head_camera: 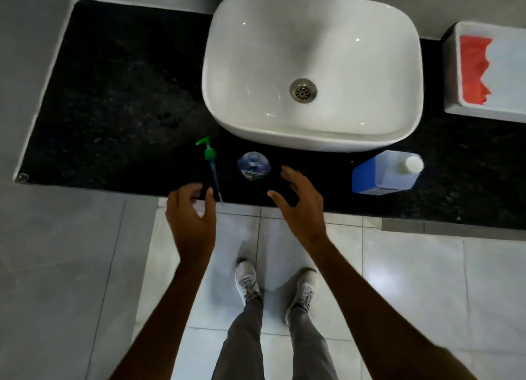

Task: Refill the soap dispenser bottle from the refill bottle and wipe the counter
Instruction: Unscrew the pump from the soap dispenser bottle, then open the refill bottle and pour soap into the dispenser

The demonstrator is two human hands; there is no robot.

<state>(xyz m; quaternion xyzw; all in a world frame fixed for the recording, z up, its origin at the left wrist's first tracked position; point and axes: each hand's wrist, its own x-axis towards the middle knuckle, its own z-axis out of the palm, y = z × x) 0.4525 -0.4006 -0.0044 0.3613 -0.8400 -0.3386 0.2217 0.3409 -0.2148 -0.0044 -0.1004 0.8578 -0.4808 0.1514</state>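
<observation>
The clear soap dispenser bottle [253, 165] stands upright on the black counter [113, 95], its neck uncovered, just in front of the basin. Its green pump [211, 163] lies flat on the counter to the left, tube pointing at the counter's front edge. The blue refill bottle [381, 175] with a white cap stands to the right. My left hand [190, 217] hovers at the counter edge beside the pump tube, fingers curled and apart, holding nothing. My right hand [301, 200] is spread open just right of the dispenser bottle, not touching it.
A white basin [313, 66] sits on the counter behind the bottles. A white tray [452, 66] at the far right holds a red cloth [474, 69]. Grey walls close the left side. My feet stand on the tiled floor below.
</observation>
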